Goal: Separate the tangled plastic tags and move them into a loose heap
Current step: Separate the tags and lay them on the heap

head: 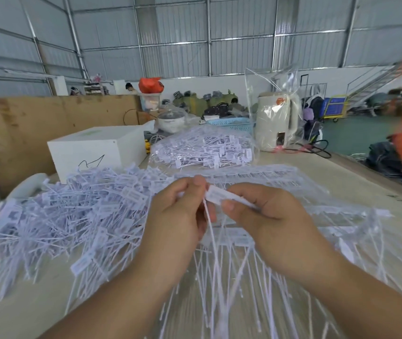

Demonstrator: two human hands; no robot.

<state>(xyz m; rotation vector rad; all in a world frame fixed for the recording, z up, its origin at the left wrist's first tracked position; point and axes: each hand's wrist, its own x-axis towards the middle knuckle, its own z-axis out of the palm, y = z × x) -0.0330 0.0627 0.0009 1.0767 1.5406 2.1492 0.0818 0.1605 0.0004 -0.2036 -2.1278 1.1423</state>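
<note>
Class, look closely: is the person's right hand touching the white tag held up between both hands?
Touching. The head view shows the right hand with thumb and fingers pinching the white tag, with no gap visible between them.

White plastic tags [72,216], matt wooden table [366,192], corrugated metal walls [241,33].

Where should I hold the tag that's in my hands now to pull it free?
Probably keep the fingers on the tag at its flat label head, pinched from both sides: it is the widest part, and the thin tail hangs down into the tangle below.
</note>
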